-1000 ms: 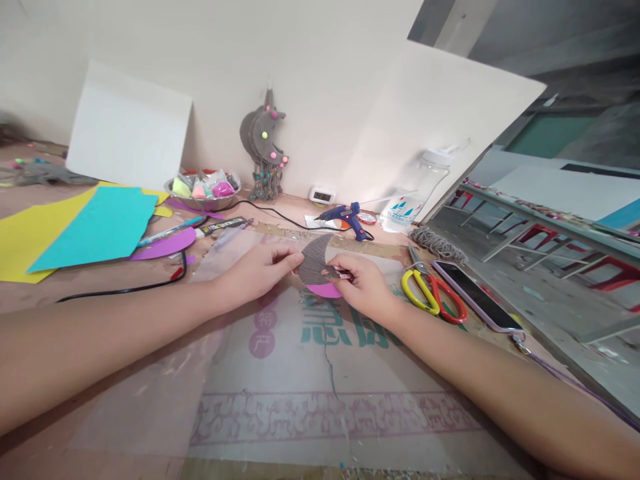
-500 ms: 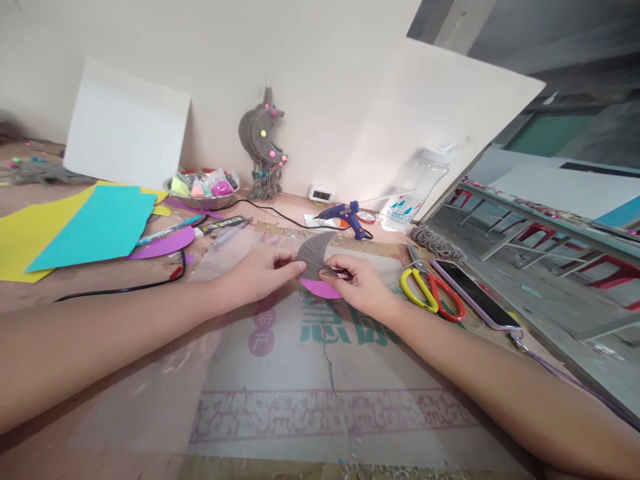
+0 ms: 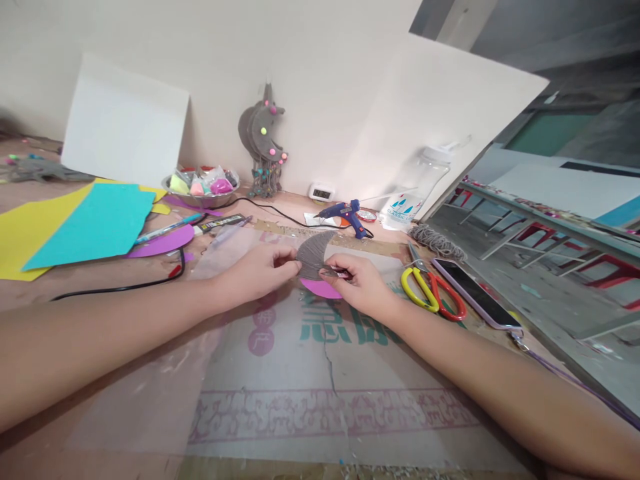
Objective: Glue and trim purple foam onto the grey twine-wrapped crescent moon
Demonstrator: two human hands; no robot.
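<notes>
Crescent of grey card pinched at its edges by left hand and right hand, above pink piece; best kept level, grip light.

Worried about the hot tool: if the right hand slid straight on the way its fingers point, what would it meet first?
Likely the left hand: the right hand points leftward across the grey crescent, not toward the glue gun.

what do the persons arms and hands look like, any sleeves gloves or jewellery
Both forearms are bare for all of their visible length: no sleeve cuff shows. The left hand and the right hand wear no gloves. No watch, bracelet or ring can be seen on either wrist or on the fingers that show. No markings are visible.
</notes>
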